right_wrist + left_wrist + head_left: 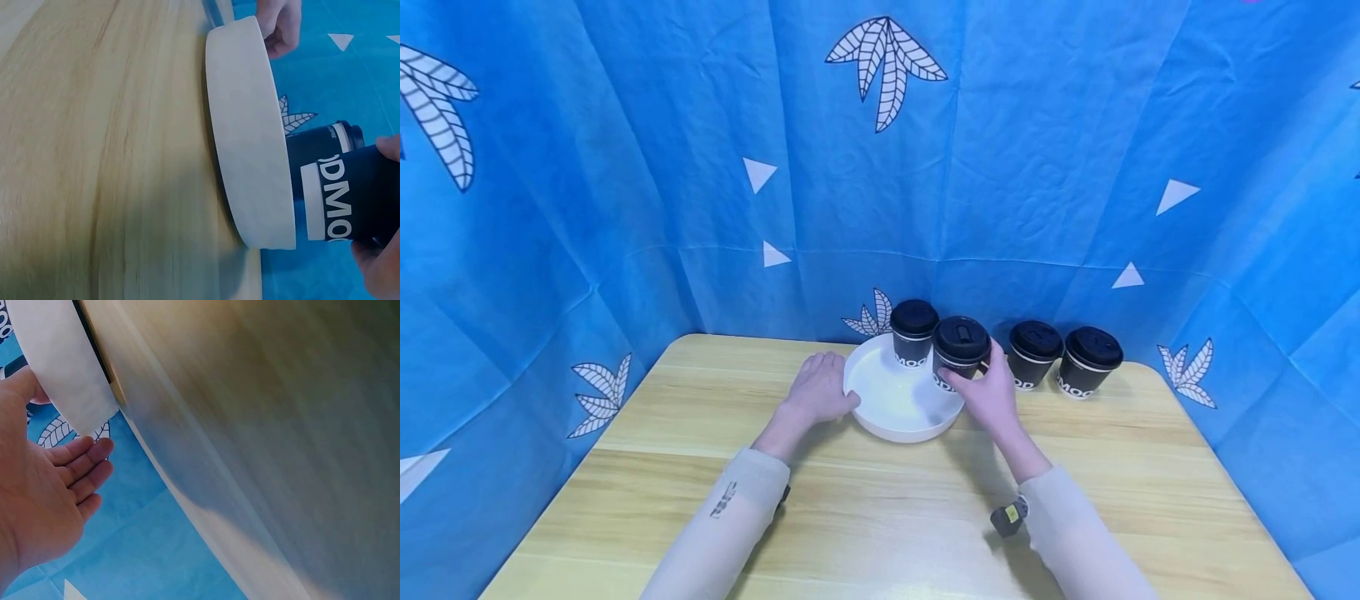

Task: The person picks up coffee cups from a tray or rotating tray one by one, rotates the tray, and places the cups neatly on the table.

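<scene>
A round white tray (887, 408) with a raised rim lies on the table. At its left edge is my left hand (822, 387); the thumb reaches over the rim and the fingers lie along the outer wall (69, 375). My right hand (990, 387) grips a black paper coffee cup (961, 346) with a black lid and white lettering, thumb in front. In the right wrist view this cup's base (314, 203) hangs above the tray's rim. A second lidded coffee cup (913, 333) stands upright in the tray, at its back.
Two more lidded black coffee cups (1033, 354) (1088, 362) stand side by side on the wooden table (880, 517), right of the tray. A blue patterned curtain (1000, 167) hangs right behind the table and along both sides.
</scene>
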The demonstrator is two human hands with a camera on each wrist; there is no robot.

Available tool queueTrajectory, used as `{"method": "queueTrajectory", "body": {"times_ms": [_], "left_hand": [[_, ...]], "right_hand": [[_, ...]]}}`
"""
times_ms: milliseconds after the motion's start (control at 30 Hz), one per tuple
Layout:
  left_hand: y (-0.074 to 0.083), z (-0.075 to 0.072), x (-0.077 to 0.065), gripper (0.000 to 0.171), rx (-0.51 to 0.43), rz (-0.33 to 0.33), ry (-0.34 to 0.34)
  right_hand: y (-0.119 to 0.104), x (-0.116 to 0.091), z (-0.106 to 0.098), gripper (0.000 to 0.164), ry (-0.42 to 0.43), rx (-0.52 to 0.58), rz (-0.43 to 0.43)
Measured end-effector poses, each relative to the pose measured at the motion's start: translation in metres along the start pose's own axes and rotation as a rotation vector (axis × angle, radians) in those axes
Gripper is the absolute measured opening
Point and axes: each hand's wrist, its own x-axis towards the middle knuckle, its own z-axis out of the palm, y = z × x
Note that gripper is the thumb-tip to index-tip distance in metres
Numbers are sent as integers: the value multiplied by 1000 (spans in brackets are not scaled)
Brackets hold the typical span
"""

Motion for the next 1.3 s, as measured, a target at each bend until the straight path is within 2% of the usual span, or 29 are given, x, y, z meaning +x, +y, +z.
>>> {"method": "queueTrajectory", "body": {"times_ms": [333,567,1300], "left_hand": [[1,-1,0,69,0,2,8],[2,-2,1,71,11,2,-8],[1,1,0,69,14,3,10]], "right_hand": [[-1,-2,-10,84,22,-21,-2],[5,-4,-16,84,29,-29,7],[18,-9,-39,83,52,-26,24]]}}
